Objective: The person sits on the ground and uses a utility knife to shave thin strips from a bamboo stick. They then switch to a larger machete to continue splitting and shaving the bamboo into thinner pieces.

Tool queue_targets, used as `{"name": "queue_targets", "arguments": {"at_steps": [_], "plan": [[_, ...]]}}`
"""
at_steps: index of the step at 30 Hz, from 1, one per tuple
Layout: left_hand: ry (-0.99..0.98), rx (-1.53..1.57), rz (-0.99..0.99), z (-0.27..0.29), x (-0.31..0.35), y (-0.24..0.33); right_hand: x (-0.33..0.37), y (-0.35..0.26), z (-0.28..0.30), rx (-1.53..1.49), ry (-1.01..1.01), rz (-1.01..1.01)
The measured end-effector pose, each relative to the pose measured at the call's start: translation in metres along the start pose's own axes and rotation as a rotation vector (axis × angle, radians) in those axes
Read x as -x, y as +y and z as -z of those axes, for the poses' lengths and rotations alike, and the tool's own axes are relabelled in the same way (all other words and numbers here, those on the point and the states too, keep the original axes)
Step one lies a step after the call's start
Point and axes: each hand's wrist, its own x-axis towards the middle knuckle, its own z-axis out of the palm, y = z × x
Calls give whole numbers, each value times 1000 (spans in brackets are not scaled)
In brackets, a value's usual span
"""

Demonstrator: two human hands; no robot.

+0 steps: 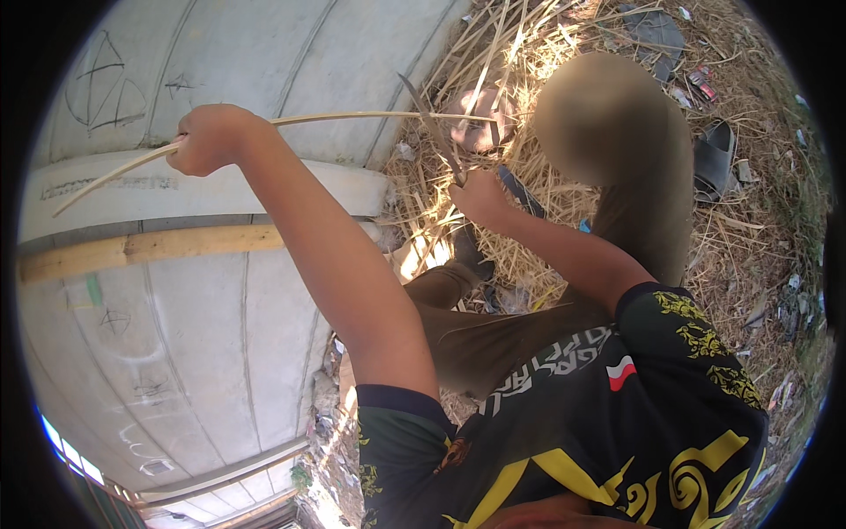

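Note:
My left hand (216, 139) is raised at the far left, its fingers closed round a long, thin, pale strip of split bamboo or cane (344, 115). One end of the strip droops past the fist; the rest runs right over the straw. Near the middle, my right hand (480, 196) grips the lower end of a knife (429, 119), whose long, narrow, dark blade points up and to the left. Blade and strip cross in the picture; whether they touch, I cannot tell. The strip's right end lies over a pinkish rounded thing (474, 134) whose kind is unclear.
Pale panel walls (220, 353) with a wooden beam (150, 251) stand close on my left. Loose straw and strips (546, 48) cover the ground ahead. A black sandal (716, 154) lies at the right. My bent leg in brown trousers (648, 216) is beside my right arm; part is blurred.

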Motion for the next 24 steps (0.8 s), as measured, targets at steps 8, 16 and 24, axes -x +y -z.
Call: {"name": "queue_targets", "arguments": {"at_steps": [8, 16, 24], "plan": [[-106, 749, 87, -35, -81, -84, -11, 22, -22, -172, 58, 18], [-3, 59, 96, -11, 11, 1, 2, -24, -3, -168, 1, 248], [34, 141, 37, -20, 29, 25, -44, 48, -1, -354, 145, -410]]}}
